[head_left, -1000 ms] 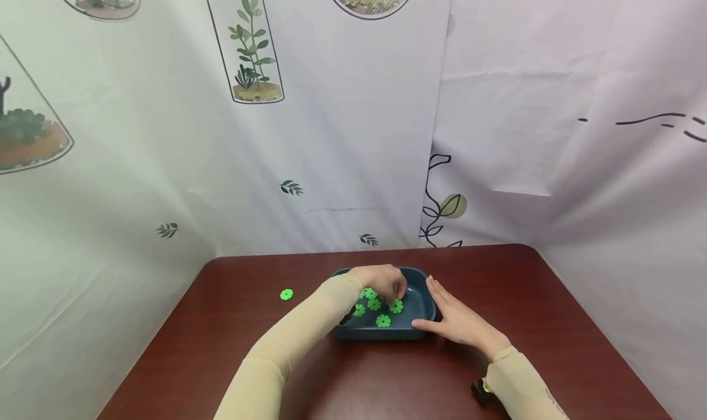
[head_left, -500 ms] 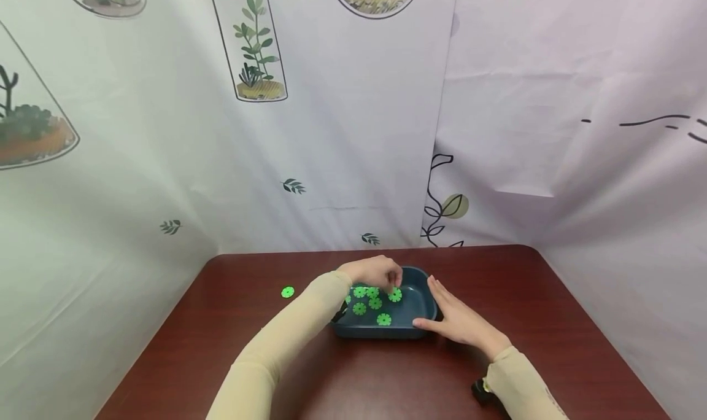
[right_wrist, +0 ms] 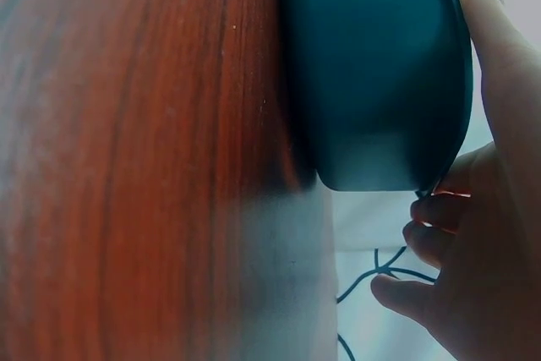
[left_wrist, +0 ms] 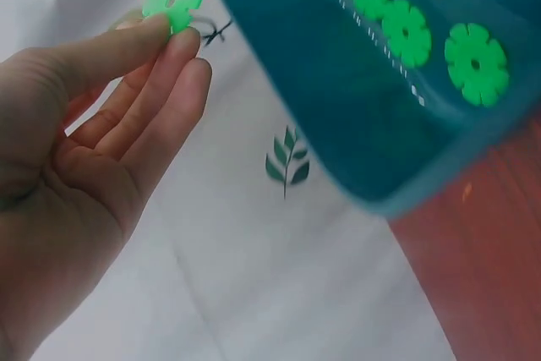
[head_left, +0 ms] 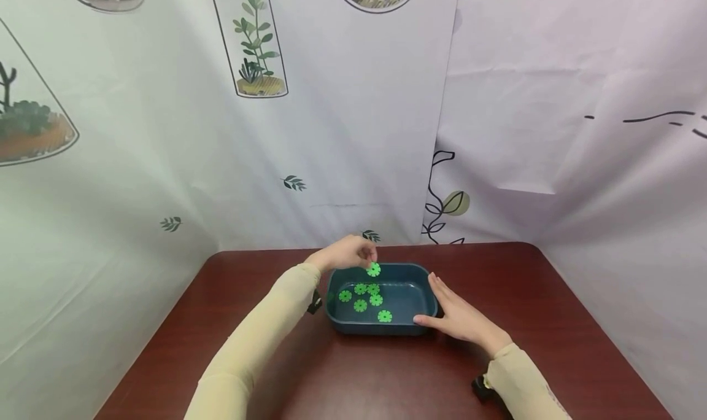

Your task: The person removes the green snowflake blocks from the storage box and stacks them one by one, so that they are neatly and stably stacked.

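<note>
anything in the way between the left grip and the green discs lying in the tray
Only the far rim of the blue tray seems to stand between the left grip and the green discs inside. Nothing visible blocks them from above, though that grip pinches another disc.

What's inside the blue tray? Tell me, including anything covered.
Inside the blue tray lie six green notched discs. The left hand and the disc it pinches hide part of its far rim; the right hand hides part of its right end.
</note>
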Motion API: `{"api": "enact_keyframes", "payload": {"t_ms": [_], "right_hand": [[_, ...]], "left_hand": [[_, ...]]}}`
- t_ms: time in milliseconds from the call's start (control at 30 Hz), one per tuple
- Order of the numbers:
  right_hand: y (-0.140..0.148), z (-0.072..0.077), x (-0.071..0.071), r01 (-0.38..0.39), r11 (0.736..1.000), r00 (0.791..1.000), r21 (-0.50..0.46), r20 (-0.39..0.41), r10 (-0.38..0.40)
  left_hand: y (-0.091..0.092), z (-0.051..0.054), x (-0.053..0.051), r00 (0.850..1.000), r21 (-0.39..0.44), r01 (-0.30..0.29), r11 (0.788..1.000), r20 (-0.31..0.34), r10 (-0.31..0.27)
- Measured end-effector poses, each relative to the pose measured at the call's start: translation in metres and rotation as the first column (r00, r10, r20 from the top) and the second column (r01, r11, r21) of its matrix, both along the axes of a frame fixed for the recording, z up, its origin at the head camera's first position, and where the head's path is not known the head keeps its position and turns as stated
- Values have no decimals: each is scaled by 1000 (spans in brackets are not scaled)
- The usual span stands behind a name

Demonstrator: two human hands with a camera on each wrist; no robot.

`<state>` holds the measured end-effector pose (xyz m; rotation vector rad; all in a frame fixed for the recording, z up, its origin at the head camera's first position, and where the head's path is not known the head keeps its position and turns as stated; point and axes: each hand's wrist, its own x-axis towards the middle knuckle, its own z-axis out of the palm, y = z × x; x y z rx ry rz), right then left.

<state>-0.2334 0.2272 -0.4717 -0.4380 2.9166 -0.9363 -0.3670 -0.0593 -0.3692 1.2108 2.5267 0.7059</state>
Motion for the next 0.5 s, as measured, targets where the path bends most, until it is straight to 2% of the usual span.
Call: {"api": "enact_keyframes", "payload": {"t_ms": [267,400,500], "right_hand": [[0,0,0,-4,1000,1000,12,-10,4],[0,0,0,-3,1000,1000,14,-10,3],[0,1,0,-1,1000,1000,13,-7,1]], "left_hand": [[-38,10,4,990,94,-139,986,-12,141],[-58,13,8,979,134,-201,971,3,202],[-73,15,11,966,152,-255,955,0,258]]}}
